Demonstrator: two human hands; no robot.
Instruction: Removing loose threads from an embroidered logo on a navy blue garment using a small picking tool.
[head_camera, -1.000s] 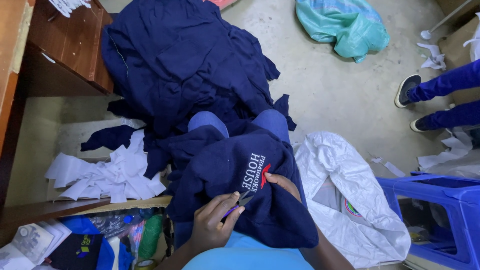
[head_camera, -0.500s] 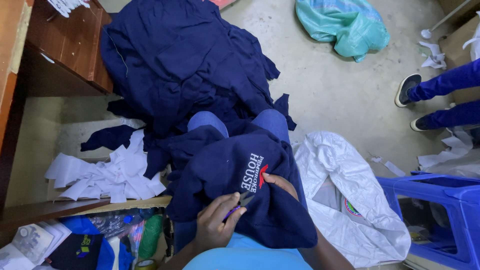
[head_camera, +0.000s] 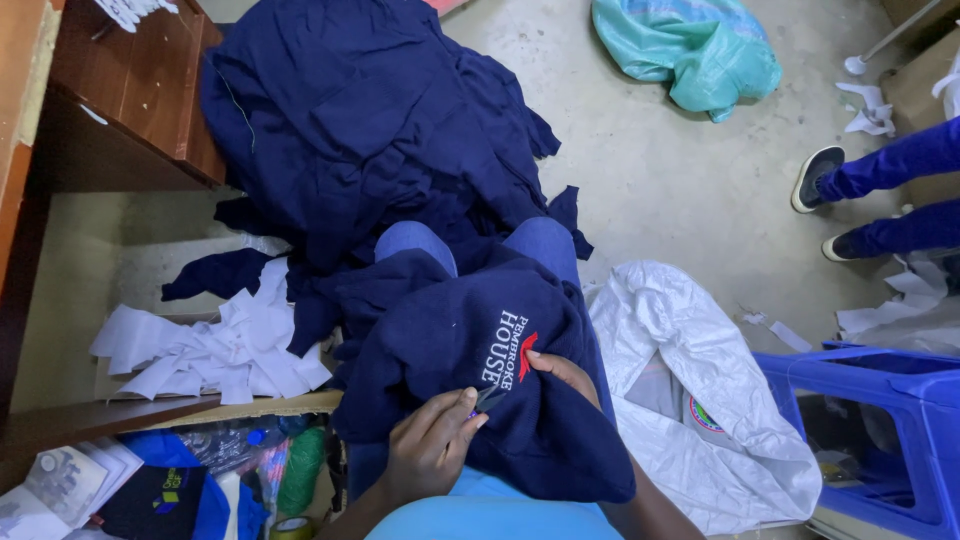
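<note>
Left hand (head_camera: 430, 445) pinches small snips (head_camera: 490, 399) at the jumper (head_camera: 450, 350) logo, right hand (head_camera: 562, 372) grips fabric; trimming unfinished, navy pile (head_camera: 370, 120) far.

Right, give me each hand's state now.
Left hand: closed on a small dark tool at the navy garment.
Right hand: closed, pinching the garment beside the embroidered logo.

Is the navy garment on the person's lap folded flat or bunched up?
Bunched up: the navy garment drapes in loose rumpled folds over the knees, with the right hand tucked into the cloth beside its embroidered emblem.
</note>
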